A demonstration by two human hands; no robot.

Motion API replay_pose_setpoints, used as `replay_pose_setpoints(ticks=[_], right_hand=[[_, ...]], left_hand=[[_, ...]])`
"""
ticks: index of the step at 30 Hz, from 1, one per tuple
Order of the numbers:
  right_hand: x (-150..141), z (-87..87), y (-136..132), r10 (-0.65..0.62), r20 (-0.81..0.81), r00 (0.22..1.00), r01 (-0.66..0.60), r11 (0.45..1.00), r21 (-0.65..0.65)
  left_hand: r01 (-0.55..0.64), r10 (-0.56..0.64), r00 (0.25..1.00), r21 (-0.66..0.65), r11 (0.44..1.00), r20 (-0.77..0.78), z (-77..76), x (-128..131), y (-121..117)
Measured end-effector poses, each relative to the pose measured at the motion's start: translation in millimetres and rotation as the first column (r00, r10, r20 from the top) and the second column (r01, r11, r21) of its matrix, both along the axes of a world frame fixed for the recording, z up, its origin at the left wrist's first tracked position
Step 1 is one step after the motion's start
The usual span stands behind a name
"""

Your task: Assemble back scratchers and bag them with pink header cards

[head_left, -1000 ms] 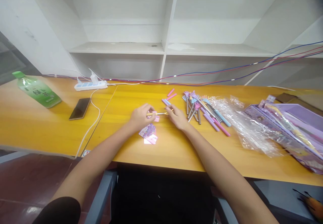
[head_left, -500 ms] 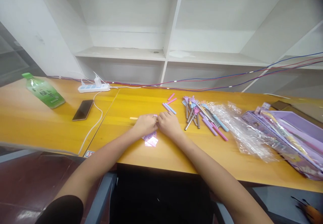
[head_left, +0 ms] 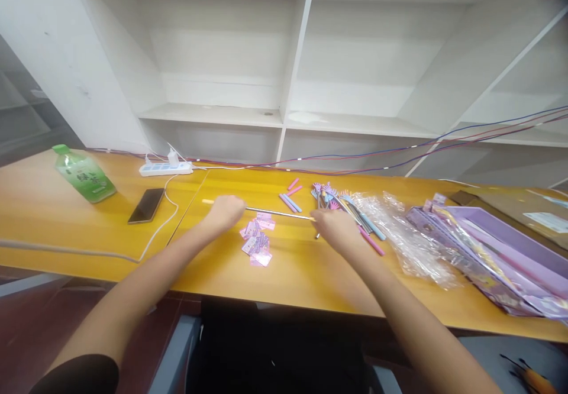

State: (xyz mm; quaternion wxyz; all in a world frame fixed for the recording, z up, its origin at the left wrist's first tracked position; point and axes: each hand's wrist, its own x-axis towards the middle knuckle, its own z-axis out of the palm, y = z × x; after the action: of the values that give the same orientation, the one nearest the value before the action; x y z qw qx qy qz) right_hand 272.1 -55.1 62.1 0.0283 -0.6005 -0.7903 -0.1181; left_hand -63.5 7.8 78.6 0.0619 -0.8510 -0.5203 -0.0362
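A telescopic back scratcher [head_left: 279,213] is stretched out level above the desk, its thin metal rod showing between my two hands. My left hand [head_left: 228,211] is closed round its pale yellow handle, whose end sticks out to the left. At the other end, my right hand [head_left: 332,223] grips the scratcher's head, mostly hidden by the fingers. Below the rod lie several small pink and purple cards [head_left: 256,245], overlapping. Behind my right hand is a pile of back scratchers [head_left: 326,190] with hand-shaped heads. Several pink, purple and blue tubes [head_left: 290,201] lie left of that pile.
A green bottle [head_left: 84,175], a phone [head_left: 146,206] and a white power strip [head_left: 165,169] stand or lie at the left. Clear plastic wrapping [head_left: 399,237] and a purple box [head_left: 483,258] occupy the right. Shelves and loose cables run along the back.
My hands were together and have moved apart, left and right. The metal rod now shows between them, and the cards below are uncovered. The view has shifted slightly.
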Motion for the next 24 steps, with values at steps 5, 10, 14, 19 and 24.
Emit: replay_pose_setpoints(ticks=[5,10,14,19,24], right_hand=[[93,-2.6,-27,0.001,0.040,0.999,-0.003,0.999,0.043],[148,-16.7,-53,-0.038,-0.006,0.999,0.038,0.999,0.037],[192,-32.3,-73,-0.205,-0.074,0.976,0.201,0.978,-0.059],[231,-56.0,-94,-0.219,-0.223,0.950,0.202,0.975,-0.097],[252,-71.3,-107,-0.303,-0.291,0.907,0.295,0.953,-0.072]], left_hand=[[-0.036,0.018,0.979,-0.087,0.996,-0.204,-0.3,-38,-10],[-0.052,0.032,0.975,-0.084,0.995,-0.220,-13.1,-53,-20],[-0.066,0.050,0.970,-0.062,0.996,-0.237,-23.1,-83,-23],[0.138,-0.126,0.979,0.062,0.989,-0.161,-31.0,-99,-46],[0.365,-0.349,0.931,0.259,0.894,-0.107,-28.9,-101,-68]])
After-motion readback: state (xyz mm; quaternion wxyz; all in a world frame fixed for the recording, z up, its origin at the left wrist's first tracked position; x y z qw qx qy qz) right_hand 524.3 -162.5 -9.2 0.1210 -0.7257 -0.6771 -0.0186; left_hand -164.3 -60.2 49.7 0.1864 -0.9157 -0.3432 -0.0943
